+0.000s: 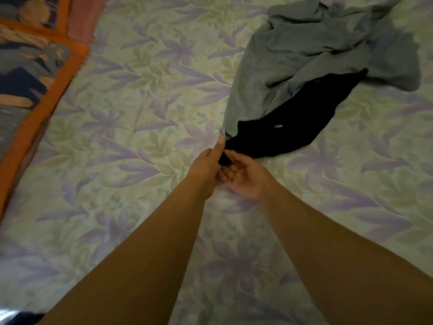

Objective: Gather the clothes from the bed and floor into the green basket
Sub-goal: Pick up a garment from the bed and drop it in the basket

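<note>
Both my forearms reach out from the bottom of the view over the bed (121, 141), which is covered in a pale sheet printed with purple and green leaves. My two hands meet close together near the middle of the bed. My left hand (207, 164) has its thumb stretched forward along the near corner of the grey garment (293, 59), with the rest of its fingers curled under, pinching the bunched ends of cloth. My right hand (243, 175) lies palm up just beside it, fingers relaxed and only slightly bent, their tips touching the narrow end of the black garment (288, 120); I cannot tell whether they are actually gripping it.

From my hands the two pieces of clothing trail away toward the upper right. The black garment lies flat on the sheet, partly overlapping the grey one, and has a small pale mark on it. The grey garment is bigger and crumpled, spreading out to the top right edge of the view.

Along the left side lies a blanket (30, 73) with a dark blue and peach pattern and an orange border, and a strip of pink cloth (85, 17) beside it at the top. The green basket is not in view.
</note>
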`<control>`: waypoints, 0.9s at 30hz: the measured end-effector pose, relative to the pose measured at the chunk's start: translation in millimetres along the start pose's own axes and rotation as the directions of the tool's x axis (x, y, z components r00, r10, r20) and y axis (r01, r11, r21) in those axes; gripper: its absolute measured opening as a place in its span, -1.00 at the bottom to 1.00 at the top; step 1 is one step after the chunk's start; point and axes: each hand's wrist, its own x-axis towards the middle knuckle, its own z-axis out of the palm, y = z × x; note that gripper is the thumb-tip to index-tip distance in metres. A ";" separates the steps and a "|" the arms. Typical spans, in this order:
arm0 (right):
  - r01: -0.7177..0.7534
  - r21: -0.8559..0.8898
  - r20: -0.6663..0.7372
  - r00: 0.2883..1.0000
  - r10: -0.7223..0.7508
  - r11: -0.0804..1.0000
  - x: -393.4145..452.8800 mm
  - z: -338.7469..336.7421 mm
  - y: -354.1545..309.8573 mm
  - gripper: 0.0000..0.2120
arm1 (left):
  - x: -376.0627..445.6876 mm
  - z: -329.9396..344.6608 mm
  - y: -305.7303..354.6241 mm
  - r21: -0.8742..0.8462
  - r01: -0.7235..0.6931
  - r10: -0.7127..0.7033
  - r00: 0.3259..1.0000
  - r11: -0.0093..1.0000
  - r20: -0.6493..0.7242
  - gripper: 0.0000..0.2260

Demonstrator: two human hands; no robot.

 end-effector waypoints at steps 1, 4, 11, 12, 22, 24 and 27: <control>-0.078 -0.097 0.013 0.997 0.080 0.992 -1.5 4.8 15.0 -0.71 | -3.2 -11.9 -1.8 0.034 0.001 0.000 1.000 0.999 -0.016 -0.31; -0.259 -0.357 -0.011 0.962 0.274 0.897 -4.7 17.9 58.0 -0.79 | -14.2 -53.5 -15.8 0.136 0.024 -0.015 0.997 0.990 -0.071 -0.13; -0.412 -0.756 -0.108 0.845 0.524 0.508 -14.5 28.5 134.2 -0.91 | -56.8 -134.9 -64.6 -0.053 0.219 -0.225 0.956 0.974 -0.190 -0.67; -0.402 -0.777 -0.127 0.853 0.506 0.484 -15.8 26.8 143.0 -0.91 | -62.2 -143.6 -70.2 -0.077 0.206 -0.217 0.958 0.976 -0.190 -0.67; -0.138 -0.245 -0.026 0.990 0.136 0.960 -40.0 53.6 217.7 -0.76 | -133.5 -259.4 -118.4 -0.380 0.012 -0.092 0.977 0.925 -0.193 -0.71; -0.040 -0.201 -0.054 0.998 0.030 0.979 -40.2 72.6 233.3 -0.64 | -148.1 -282.5 -130.6 -0.403 0.004 -0.088 0.978 0.915 -0.191 -0.71; -0.021 -0.170 -0.127 0.992 -0.001 0.985 -34.0 95.1 252.4 -0.55 | -167.3 -310.2 -151.0 -0.343 0.005 -0.105 0.956 0.939 -0.273 -0.72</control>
